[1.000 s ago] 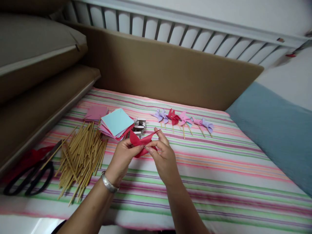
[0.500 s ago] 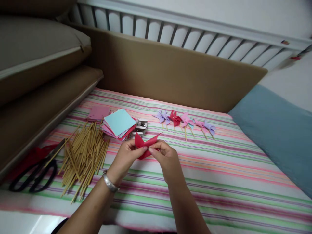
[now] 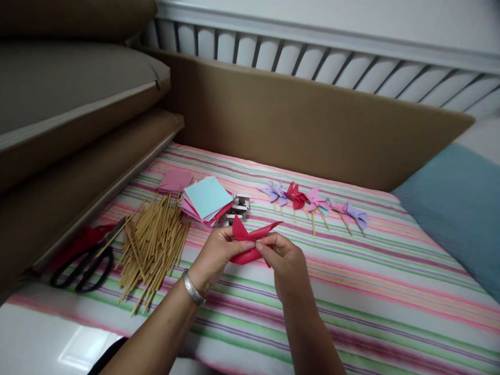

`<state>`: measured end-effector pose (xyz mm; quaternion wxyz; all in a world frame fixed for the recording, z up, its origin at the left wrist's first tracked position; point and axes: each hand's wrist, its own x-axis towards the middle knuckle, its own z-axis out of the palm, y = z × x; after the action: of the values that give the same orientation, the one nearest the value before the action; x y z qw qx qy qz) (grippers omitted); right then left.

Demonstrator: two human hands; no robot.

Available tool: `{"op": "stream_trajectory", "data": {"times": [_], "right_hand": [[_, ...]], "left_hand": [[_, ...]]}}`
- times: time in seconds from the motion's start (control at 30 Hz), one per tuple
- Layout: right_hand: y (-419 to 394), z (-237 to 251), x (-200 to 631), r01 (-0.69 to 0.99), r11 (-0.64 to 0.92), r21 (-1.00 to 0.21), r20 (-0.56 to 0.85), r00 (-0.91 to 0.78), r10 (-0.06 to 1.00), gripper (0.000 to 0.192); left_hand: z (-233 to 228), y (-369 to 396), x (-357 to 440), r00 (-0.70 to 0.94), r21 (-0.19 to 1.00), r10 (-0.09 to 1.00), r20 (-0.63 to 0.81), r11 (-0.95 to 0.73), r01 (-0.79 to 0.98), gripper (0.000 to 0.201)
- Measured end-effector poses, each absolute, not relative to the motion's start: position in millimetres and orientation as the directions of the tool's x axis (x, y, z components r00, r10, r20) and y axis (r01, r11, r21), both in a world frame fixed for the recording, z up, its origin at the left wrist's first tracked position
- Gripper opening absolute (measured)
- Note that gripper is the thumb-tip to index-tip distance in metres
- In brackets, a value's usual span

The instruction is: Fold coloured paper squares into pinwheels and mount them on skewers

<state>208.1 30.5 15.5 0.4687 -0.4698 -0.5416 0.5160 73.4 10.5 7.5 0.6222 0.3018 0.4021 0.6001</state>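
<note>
Both hands pinch a half-folded red paper piece (image 3: 250, 245) just in front of the stack of coloured paper squares (image 3: 207, 200): the left hand (image 3: 216, 255) grips its near-left side, and the right hand (image 3: 287, 263) closes fingertips on its centre. It hangs above the striped bedsheet (image 3: 371, 291), touching nothing. The bent flaps look springy; a loosened pinch could let them pop open. The pile of wooden sticks (image 3: 152, 245) lies left of the stack, so a swinging left forearm might scatter them.

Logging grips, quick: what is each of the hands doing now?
Left hand: closed, pinching the red paper.
Right hand: closed, pinching the same paper.
</note>
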Motion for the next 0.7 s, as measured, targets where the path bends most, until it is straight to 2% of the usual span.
{"op": "stream_trajectory", "data": {"times": [0.3,0.57,0.7], "right_hand": [[30.6,15.5,209.1,0.036,0.043,-0.998,0.038,-0.126,0.991,0.011],[26.6,15.6,204.1,0.056,0.145,-0.988,0.14,-0.096,0.986,0.015],[22.7,22.4,208.8,0.005,0.166,-0.986,0.165,-0.091,0.982,0.021]], "left_hand": [[8.1,8.8,79.4,-0.063,0.839,0.989,-0.135,0.081,-0.538,0.016],[10.7,8.0,77.2,-0.047,0.853,0.988,-0.148,0.104,-0.511,0.017],[23.6,4.2,66.7,-0.13,0.875,0.984,-0.125,0.047,-0.481,0.017]]}}
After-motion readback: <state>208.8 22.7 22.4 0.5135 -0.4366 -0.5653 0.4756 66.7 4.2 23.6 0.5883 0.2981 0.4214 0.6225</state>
